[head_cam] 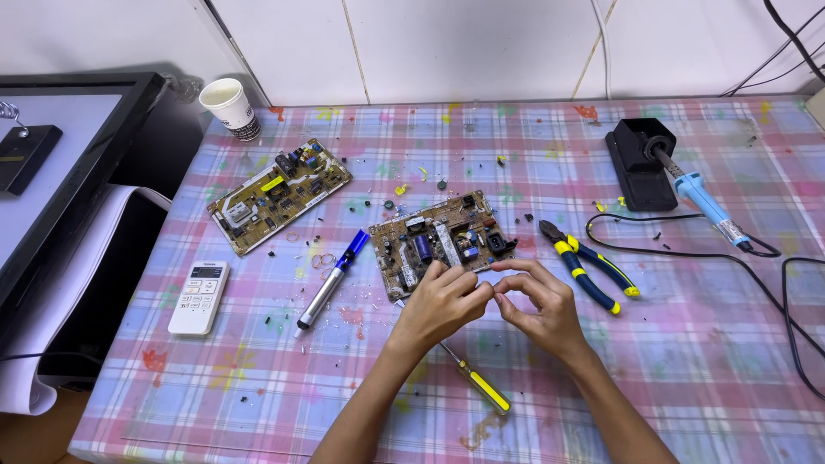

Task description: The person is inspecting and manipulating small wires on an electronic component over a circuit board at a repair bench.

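My left hand (443, 301) and my right hand (540, 305) meet fingertip to fingertip just in front of a tan circuit board (443, 241) with a blue capacitor and black socket. Their fingers are pinched together near the board's front edge, perhaps on something tiny; I cannot tell what. A yellow-handled screwdriver (477, 380) lies under my left wrist. A blue and silver desoldering pump (333, 279) lies left of the board. Blue and yellow cutters (589, 265) lie to its right.
A second circuit board (279, 193) lies at back left, near a paper cup (230, 107). A white remote (198, 296) sits at left. A blue soldering iron (705, 202) rests by its black stand (640, 163), black cable (773, 266) looping right. Small parts litter the plaid tablecloth.
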